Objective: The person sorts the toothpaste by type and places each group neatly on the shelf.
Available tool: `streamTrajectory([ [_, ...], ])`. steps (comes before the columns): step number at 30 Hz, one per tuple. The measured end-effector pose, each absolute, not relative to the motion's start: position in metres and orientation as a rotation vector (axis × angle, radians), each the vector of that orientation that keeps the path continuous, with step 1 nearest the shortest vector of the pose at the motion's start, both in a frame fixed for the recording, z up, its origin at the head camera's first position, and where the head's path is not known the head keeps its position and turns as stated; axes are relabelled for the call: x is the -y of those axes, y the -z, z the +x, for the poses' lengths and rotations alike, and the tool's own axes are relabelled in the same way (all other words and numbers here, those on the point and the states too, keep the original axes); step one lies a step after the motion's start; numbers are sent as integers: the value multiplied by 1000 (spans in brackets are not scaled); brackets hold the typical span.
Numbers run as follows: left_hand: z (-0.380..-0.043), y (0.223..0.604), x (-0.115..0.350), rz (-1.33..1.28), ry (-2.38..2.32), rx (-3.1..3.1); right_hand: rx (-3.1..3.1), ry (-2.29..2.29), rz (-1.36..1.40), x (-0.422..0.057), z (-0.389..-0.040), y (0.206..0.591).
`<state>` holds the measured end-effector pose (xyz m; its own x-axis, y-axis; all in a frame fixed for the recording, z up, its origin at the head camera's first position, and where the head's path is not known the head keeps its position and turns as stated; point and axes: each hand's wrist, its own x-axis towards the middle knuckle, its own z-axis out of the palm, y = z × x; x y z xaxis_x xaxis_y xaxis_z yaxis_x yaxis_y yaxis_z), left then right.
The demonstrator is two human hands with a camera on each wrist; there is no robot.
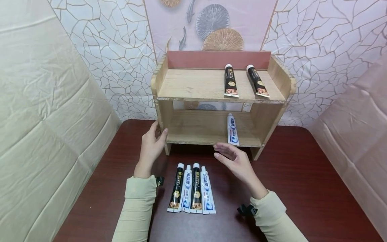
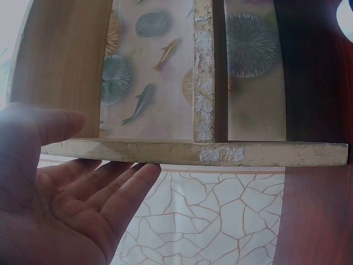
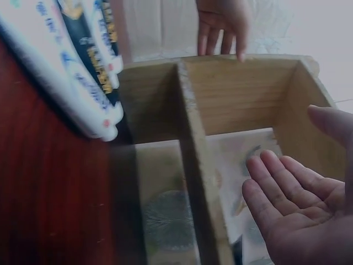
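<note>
My left hand holds the left side panel of a small wooden shelf, its thumb in front and its fingers along the outer side. The left wrist view shows those fingers against the panel's edge. My right hand hovers, holding nothing, before the lower board, palm turned inward and fingers slightly bent. Close above it, a white toothpaste tube lies on the lower board. On the upper board lie two black toothpaste tubes, one nearer the middle and one farther right.
Several toothpaste tubes lie side by side on the dark red table between the forearms, black and white alternating, caps toward the shelf. A patterned backdrop stands behind the shelf, with pale padded panels at both sides.
</note>
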<state>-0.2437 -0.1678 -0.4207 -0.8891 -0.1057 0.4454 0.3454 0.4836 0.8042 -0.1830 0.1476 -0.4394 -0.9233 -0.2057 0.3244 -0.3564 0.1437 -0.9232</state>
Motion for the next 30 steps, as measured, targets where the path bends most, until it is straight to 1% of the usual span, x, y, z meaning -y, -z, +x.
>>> streamTrajectory([
  [10, -244, 421, 168, -198, 1402, 2292, 2386, -1822, 598, -151, -185, 457],
  [30, -244, 422, 168, -198, 1401, 2298, 2385, -1849, 548, -153, -187, 457],
])
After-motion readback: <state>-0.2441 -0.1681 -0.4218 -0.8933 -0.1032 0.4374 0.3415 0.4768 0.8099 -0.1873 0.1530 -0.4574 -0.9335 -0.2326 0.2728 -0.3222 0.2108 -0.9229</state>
